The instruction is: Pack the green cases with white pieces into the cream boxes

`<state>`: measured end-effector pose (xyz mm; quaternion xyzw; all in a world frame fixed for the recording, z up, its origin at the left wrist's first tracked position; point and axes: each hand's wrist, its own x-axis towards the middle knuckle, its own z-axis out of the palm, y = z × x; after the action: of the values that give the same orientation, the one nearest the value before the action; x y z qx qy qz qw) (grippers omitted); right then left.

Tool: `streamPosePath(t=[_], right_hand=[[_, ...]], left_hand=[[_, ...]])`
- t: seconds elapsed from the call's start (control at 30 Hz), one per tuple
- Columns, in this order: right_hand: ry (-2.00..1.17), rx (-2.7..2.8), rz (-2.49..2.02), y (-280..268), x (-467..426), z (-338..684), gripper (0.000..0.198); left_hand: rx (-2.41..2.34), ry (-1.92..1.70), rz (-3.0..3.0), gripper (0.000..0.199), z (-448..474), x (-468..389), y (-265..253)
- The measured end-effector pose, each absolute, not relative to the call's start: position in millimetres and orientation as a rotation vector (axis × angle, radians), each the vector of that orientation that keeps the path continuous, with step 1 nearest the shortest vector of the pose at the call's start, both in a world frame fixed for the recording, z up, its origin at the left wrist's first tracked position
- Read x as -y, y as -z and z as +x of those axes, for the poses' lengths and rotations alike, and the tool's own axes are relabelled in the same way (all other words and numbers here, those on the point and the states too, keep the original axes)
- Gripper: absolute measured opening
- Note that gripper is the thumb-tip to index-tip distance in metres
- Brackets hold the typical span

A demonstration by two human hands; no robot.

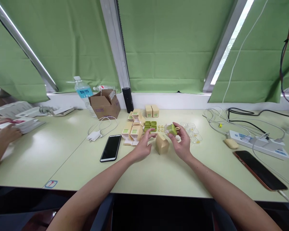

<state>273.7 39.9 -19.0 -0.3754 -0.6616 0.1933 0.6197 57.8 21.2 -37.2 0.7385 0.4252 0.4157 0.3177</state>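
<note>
Midway through boxing: right hand pinching green jar at table centre, left hand loose and empty at nine o'clock of open tan carton, more jars at twelve o'clock unpacked.

No text is legible at this resolution. The water bottle, upper left of centre, carries a blue label with white characters too small to read; the cardboard box beside it shows a purple print on its front and a white sticker on its flap, both unreadable. A small sticker at the table's near edge, lower left, bears a red mark, not decipherable.
</note>
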Motion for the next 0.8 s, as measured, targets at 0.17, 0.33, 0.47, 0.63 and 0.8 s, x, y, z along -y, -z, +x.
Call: streamPosePath(t=[0.17,0.33,0.47,0.63,0.8], right_hand=[[-0.545,1.456,-0.868,24,-39,270,0.045],[-0.59,1.467,-0.92,28,-38,268,0.044],[-0.645,1.486,-0.969,30,-37,266,0.044],[-0.675,1.439,-0.922,29,-34,266,0.045],[-0.654,1.458,-0.898,30,-33,265,0.043]], left_hand=[[-1.094,-1.218,2.096,0.068,64,-17,37],[-1.344,-1.238,2.214,0.085,79,-8,44],[-1.419,-1.261,2.246,0.077,83,-7,48],[-1.344,-1.342,2.239,0.066,74,-13,46],[-1.279,-1.34,2.241,0.071,70,-15,43]])
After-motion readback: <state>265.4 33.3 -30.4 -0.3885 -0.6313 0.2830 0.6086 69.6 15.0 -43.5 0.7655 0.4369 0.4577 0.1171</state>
